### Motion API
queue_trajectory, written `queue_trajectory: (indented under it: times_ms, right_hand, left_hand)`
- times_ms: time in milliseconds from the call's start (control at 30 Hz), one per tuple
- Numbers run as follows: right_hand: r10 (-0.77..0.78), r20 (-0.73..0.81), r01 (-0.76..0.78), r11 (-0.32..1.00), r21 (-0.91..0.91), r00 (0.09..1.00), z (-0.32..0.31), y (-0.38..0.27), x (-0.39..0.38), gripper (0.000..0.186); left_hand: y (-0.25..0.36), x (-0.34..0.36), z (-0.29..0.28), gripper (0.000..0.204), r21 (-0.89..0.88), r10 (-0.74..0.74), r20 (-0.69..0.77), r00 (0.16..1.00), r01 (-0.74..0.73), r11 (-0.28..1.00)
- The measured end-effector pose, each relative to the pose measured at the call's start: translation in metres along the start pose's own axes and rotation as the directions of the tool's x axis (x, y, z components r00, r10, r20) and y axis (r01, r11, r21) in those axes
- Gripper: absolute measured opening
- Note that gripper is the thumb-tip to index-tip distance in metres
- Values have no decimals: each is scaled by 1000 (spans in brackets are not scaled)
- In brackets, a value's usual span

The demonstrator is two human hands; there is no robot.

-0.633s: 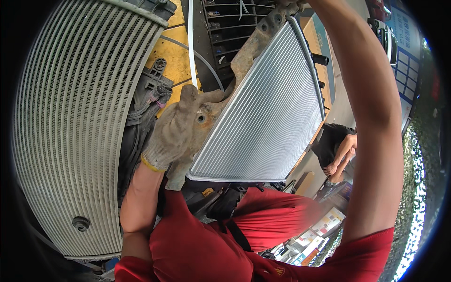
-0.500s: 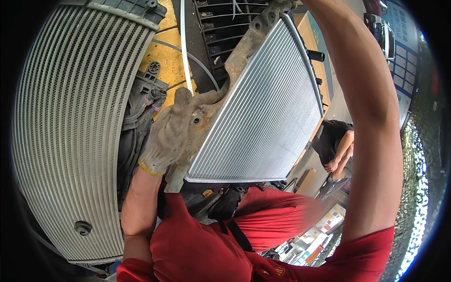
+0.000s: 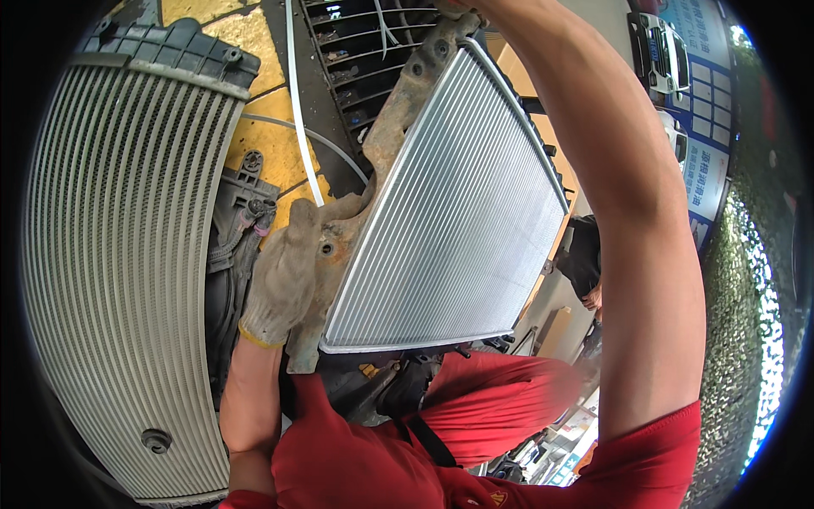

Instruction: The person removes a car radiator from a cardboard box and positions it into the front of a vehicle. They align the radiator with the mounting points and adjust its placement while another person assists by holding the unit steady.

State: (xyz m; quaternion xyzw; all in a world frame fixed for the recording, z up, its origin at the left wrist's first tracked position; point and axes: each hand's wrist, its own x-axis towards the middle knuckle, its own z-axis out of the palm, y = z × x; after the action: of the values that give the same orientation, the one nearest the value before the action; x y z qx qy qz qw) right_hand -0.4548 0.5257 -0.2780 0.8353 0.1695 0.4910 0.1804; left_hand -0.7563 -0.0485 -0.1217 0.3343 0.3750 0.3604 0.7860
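Note:
A silver radiator (image 3: 449,204) with fine parallel fins stands tilted in front of me. Along its left side runs a rusty metal bracket (image 3: 392,153) with bolt holes. My left hand (image 3: 284,276), in a dirty knit glove with a yellow cuff, is closed around the near part of this bracket, thumb up. My right arm reaches over the radiator to the bracket's far end. There my right hand (image 3: 458,7) appears closed on it, mostly cut off by the top edge. Left of the bracket lies a black plastic part (image 3: 242,208) with connectors.
A larger, dusty finned radiator (image 3: 127,280) with a black end tank (image 3: 165,51) fills the left side. Behind are yellow floor tiles (image 3: 267,131), a dark grate (image 3: 365,64) and a white strap (image 3: 301,110). Cardboard (image 3: 515,76) stands beyond the silver radiator. Another person (image 3: 581,259) sits at the right, partly hidden.
The whole view has shifted, so the bracket, silver radiator and both hands sit further left and mostly lower. Both hands keep their places on the bracket. My right arm now hides more of the other person.

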Motion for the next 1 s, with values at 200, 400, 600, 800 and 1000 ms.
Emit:
queue_trajectory:
  times_ms: [200,400,600,800,1000]
  right_hand:
    - [7,62,-4,999,-46,998,-24,24,16,34]
    - [-46,140,58,995,-82,989,-48,44,9,29]
    - [-80,226,114,983,-141,971,-50,45,10,25]
    - [-117,318,186,963,-196,941,-101,91,-4,21]
    - [-931,353,984,28,-178,90,-138,220,5,18]
  left_hand:
    - [2,1,-1,111,111,-159,-83,984,168,980]
    - [13,0,3,91,125,-33,-77,996,42,991]
    - [16,8,-1,70,36,-125,-55,991,127,991]
    - [10,8,-5,60,89,-61,-66,996,67,994]
    - [25,7,1,70,83,-105,-33,994,108,991]
